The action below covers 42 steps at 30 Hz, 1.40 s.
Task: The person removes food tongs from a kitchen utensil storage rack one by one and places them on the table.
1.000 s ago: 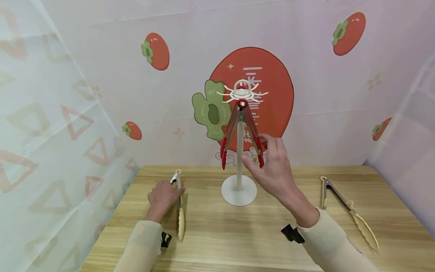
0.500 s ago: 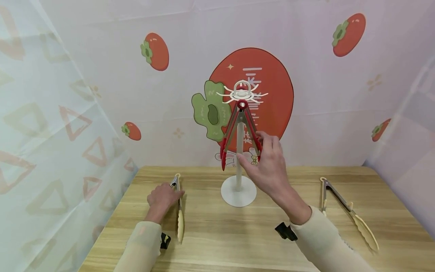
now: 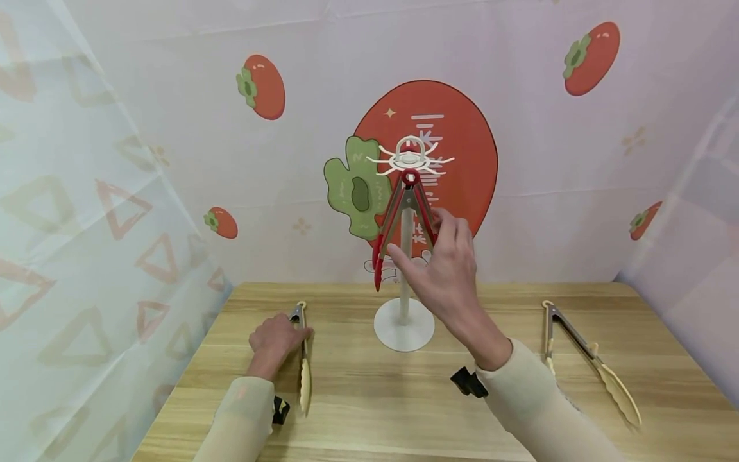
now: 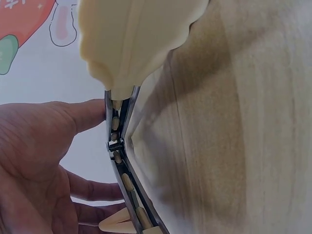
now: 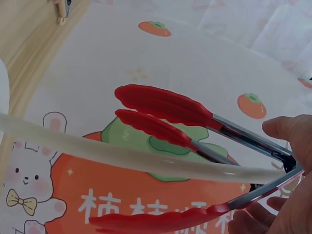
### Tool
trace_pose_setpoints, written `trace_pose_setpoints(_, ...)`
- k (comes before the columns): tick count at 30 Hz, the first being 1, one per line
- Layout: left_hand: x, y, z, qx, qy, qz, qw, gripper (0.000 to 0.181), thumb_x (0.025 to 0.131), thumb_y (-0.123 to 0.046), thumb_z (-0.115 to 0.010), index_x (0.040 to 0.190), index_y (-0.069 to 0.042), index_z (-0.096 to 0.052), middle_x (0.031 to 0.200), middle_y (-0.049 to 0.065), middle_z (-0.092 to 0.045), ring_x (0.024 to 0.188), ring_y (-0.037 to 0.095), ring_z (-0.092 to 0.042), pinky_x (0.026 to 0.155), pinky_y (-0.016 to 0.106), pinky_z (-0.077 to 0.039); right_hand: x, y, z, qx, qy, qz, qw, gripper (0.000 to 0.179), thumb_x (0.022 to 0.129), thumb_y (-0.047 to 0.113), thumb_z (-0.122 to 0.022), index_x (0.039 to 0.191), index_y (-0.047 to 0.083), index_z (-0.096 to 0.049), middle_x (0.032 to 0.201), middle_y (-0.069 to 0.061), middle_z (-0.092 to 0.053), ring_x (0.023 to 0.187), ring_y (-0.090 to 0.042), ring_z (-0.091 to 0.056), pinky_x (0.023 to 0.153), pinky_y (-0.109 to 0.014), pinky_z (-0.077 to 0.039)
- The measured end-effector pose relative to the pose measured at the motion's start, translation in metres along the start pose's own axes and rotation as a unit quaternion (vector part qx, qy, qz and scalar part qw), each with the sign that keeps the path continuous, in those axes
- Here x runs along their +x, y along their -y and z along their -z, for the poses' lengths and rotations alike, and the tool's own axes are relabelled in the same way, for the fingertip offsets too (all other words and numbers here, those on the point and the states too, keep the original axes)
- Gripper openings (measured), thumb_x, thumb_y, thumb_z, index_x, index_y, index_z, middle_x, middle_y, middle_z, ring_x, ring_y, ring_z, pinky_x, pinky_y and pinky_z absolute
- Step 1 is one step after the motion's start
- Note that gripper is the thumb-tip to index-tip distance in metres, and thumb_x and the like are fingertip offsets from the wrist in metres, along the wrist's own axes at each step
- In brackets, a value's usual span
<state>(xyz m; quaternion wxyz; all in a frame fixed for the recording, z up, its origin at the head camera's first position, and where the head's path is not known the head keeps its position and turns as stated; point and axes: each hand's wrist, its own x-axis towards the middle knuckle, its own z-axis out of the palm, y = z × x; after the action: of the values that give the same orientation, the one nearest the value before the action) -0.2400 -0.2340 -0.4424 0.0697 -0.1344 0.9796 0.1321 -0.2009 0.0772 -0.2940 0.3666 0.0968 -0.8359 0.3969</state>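
At centre, vertically hanging red tongs are being straddled by the nearer right hand, fingers spread, grip unclear; lower left, cream tongs being gripped by the left hand.

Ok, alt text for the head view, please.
A person's right hand is around red-tipped tongs hanging on a white stand; the left hand holds cream-tipped tongs on a wooden table. Another cream-tipped pair lies open at right.
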Motion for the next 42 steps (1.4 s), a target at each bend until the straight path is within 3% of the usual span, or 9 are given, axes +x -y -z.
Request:
trace_pose_setpoints(6, 0.001, 0.002, -0.003, 0.003, 0.0, 0.0, 1.0, 0.053, 0.087, -0.056, -0.069, 0.065, -0.009, -0.055, 0.059, 0.004, -0.043, 0.052, 0.018, -0.04, 0.05, 0.033, -0.034, 0.004, 0.005, -0.003, 0.0, -0.009, 0.005, 0.9999, 0.082, 0.081, 0.04, -0.084, 0.138, -0.005, -0.046, 0.109, -0.018, -0.05, 0.097, -0.03, -0.048, 0.076, -0.045, -0.042)
trace_pose_setpoints(14, 0.002, 0.002, -0.005, 0.006, -0.017, 0.001, 0.9998, 0.058, 0.086, -0.058, -0.07, 0.057, -0.013, -0.048, 0.056, 0.003, -0.041, 0.051, 0.018, -0.038, 0.048, 0.033, -0.032, 0.009, 0.007, -0.003, 0.001, -0.018, 0.01, 0.9998, 0.079, 0.082, 0.039, -0.082, 0.139, -0.003, -0.047, 0.109, -0.016, -0.054, 0.096, -0.029, -0.052, 0.079, -0.046, -0.043)
trace_pose_setpoints(22, -0.003, 0.001, -0.001, 0.003, -0.03, -0.002, 0.9995, 0.057, 0.09, -0.057, -0.068, 0.063, -0.009, -0.054, 0.062, 0.007, -0.045, 0.056, 0.023, -0.045, 0.054, 0.037, -0.037, 0.017, 0.012, -0.005, 0.002, -0.036, 0.018, 0.9992, 0.072, 0.084, 0.038, -0.08, 0.136, -0.002, -0.05, 0.113, -0.016, -0.058, 0.102, -0.03, -0.056, 0.084, -0.051, -0.046)
trace_pose_setpoints(27, -0.006, -0.002, 0.003, 0.008, -0.036, -0.014, 0.9992, 0.055, 0.093, -0.055, -0.065, 0.072, -0.005, -0.058, 0.071, 0.014, -0.053, 0.066, 0.032, -0.054, 0.06, 0.046, -0.044, 0.023, 0.016, -0.01, -0.012, -0.057, 0.022, 0.9981, 0.067, 0.085, 0.04, -0.079, 0.129, -0.003, -0.053, 0.11, -0.016, -0.059, 0.102, -0.031, -0.056, 0.088, -0.051, -0.046)
trace_pose_setpoints(34, -0.01, -0.012, 0.004, 0.021, -0.055, -0.04, 0.9975, 0.059, 0.094, -0.048, -0.065, 0.108, 0.009, -0.065, 0.097, 0.029, -0.062, 0.092, 0.048, -0.061, 0.077, 0.063, -0.048, 0.028, 0.019, -0.016, -0.058, -0.078, 0.013, 0.9951, 0.07, 0.082, 0.049, -0.079, 0.122, -0.002, -0.053, 0.106, -0.015, -0.057, 0.099, -0.032, -0.054, 0.086, -0.05, -0.038)
trace_pose_setpoints(40, -0.016, -0.025, 0.01, 0.029, -0.1, -0.074, 0.9917, 0.05, 0.092, -0.047, -0.068, 0.092, 0.003, -0.066, 0.087, 0.024, -0.063, 0.085, 0.045, -0.061, 0.076, 0.063, -0.047, 0.033, 0.018, -0.018, -0.066, -0.078, 0.009, 0.9948, 0.062, 0.083, 0.044, -0.079, 0.117, -0.001, -0.053, 0.103, -0.015, -0.056, 0.096, -0.031, -0.053, 0.082, -0.048, -0.037)
trace_pose_setpoints(42, -0.019, -0.029, 0.013, 0.023, -0.108, -0.082, 0.9905, 0.05, 0.092, -0.047, -0.068, 0.093, 0.002, -0.067, 0.088, 0.023, -0.062, 0.086, 0.044, -0.06, 0.077, 0.062, -0.047, 0.033, 0.018, -0.018, -0.061, -0.073, 0.009, 0.9954, 0.056, 0.084, 0.04, -0.078, 0.116, 0.0, -0.054, 0.103, -0.015, -0.056, 0.096, -0.031, -0.053, 0.081, -0.047, -0.038)
